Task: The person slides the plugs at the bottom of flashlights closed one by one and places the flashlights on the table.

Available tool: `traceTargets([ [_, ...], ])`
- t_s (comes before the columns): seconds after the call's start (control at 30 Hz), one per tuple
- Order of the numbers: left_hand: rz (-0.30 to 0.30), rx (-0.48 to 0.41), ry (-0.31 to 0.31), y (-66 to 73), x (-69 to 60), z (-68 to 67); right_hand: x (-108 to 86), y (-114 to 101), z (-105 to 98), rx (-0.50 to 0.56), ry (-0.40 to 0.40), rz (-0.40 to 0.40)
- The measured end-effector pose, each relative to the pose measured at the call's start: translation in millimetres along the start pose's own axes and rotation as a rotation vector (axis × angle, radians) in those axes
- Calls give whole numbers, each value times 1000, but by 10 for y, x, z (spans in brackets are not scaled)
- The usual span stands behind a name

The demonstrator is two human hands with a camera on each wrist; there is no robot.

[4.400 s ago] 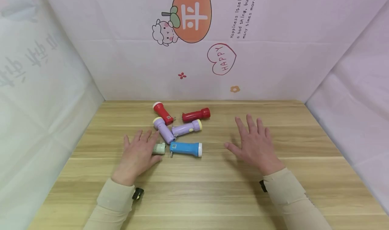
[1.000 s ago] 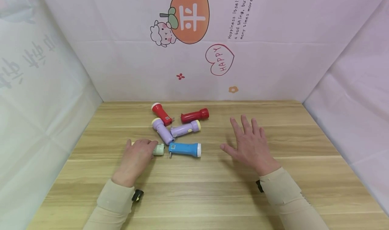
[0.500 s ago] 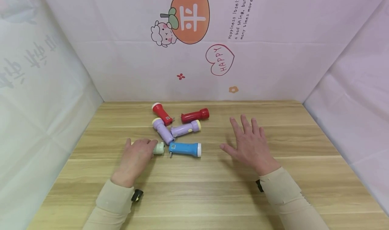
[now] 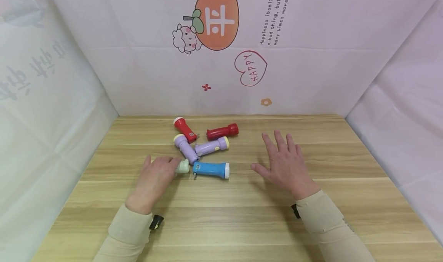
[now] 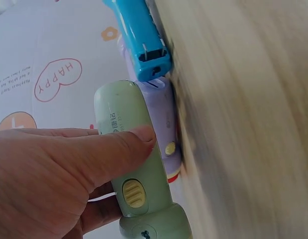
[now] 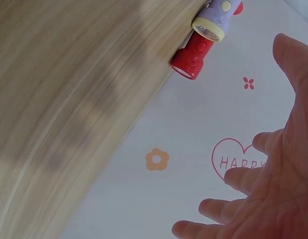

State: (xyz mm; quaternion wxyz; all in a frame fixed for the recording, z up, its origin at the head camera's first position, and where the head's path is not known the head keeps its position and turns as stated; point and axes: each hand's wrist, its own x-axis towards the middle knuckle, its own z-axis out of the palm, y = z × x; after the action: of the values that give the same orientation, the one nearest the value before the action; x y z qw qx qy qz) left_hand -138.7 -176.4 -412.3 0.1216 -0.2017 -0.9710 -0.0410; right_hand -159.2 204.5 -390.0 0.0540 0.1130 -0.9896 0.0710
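Note:
My left hand (image 4: 154,181) grips a pale green flashlight (image 5: 139,169); in the head view most of it is hidden under the fingers and only its tail end shows. In the left wrist view the thumb lies along its body, near a cream slide switch, with fingers behind. Just right of it lies a blue flashlight (image 4: 210,169) with a white head, metal prongs out at its tail. My right hand (image 4: 287,169) is spread with straight fingers over the right side of the table, holding nothing.
Behind the blue one lie two purple flashlights (image 4: 187,150) with yellow rims, close together. Farther back are two red flashlights (image 4: 223,131). The wooden table (image 4: 242,223) meets a white printed cloth (image 4: 304,77) at the back and sides.
The left hand has gone from spread fingers over the green flashlight to gripping it. In the last half second the flashlight's tail end shifts slightly up and right. The right hand stays almost still.

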Motion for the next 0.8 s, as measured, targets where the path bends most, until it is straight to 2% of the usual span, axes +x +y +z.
traceTargets([
  [0.5,23,9,-28,130,65,-75,-4,-46,-43,-5,10,-19],
  [0.8,42,-26,-35,211,100,-110,-6,-83,-51,-11,38,-56],
])
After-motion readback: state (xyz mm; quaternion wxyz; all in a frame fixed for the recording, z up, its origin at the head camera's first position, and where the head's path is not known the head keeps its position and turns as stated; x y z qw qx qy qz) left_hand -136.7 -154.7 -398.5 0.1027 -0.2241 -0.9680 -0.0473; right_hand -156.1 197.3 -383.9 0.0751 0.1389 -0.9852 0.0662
